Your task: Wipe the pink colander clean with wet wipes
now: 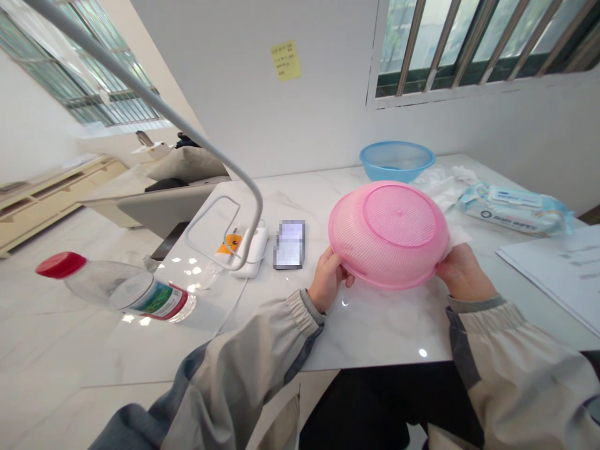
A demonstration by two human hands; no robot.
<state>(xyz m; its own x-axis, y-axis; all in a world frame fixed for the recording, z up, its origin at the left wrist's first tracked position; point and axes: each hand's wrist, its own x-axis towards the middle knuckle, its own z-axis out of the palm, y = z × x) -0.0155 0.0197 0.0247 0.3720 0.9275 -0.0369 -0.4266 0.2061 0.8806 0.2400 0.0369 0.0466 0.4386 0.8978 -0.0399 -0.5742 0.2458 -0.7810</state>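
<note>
A pink plastic colander is held bottom up above the white table, its round base facing me. My left hand grips the rim at its near left, thumb and fingers closed on the edge. On the right side my right hand is closed round the rim, most of its fingers hidden beneath. A bit of white tissue shows beside my right hand; whether that hand holds it I cannot tell. Behind the colander stands a blue plastic basin.
A red-capped water bottle stands at the left. Near it are a grey lamp arm, a white device and a phone. To the right lie a body wipes pack, crumpled clear plastic and printed paper.
</note>
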